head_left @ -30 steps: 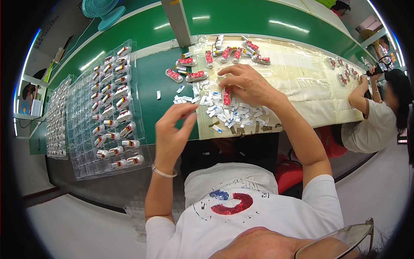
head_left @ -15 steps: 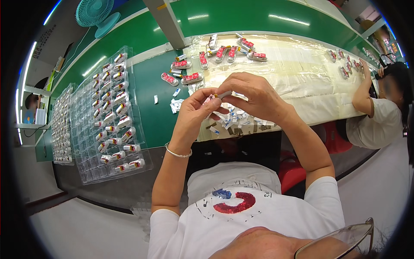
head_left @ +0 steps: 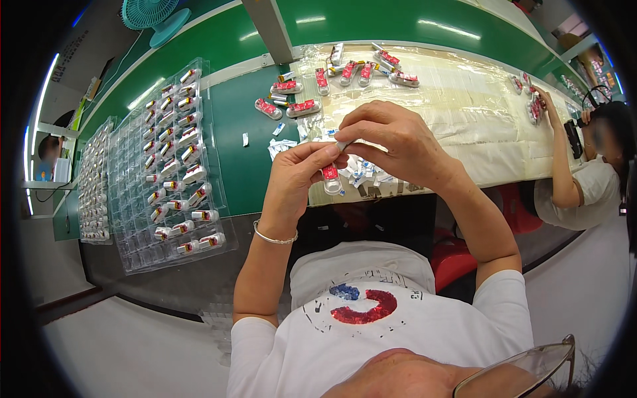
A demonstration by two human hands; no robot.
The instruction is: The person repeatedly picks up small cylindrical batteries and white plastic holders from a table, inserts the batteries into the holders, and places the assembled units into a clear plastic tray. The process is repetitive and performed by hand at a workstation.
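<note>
Between the fingers of my left hand [head_left: 298, 169] is a small clear oval casing with a red circuit board [head_left: 330, 174], its rounded end pointing toward me. My right hand [head_left: 401, 139] meets the left fingertips, closed in a pinch on a small whitish piece [head_left: 341, 145] whose kind I cannot make out. Under and beside my hands lie loose small white-and-blue paper strips [head_left: 363, 174]. Beyond them sit several similar casings with red boards [head_left: 304, 108], some with silver battery cells [head_left: 287, 77] next to them.
To the left, a clear plastic blister tray [head_left: 136, 219] holds several finished-looking units in its pockets; another filled tray [head_left: 96, 179] is beyond it. A pale taped covering [head_left: 478, 119] lies on the green table [head_left: 232, 106]. A co-worker [head_left: 567, 176] handles similar pieces at the right. A turquoise fan [head_left: 149, 13] stands behind.
The casing in my left hand has turned, so its rounded end now hangs below my fingers. My right fingers have stayed close to it. The co-worker's arm has shifted, lifting pieces.
</note>
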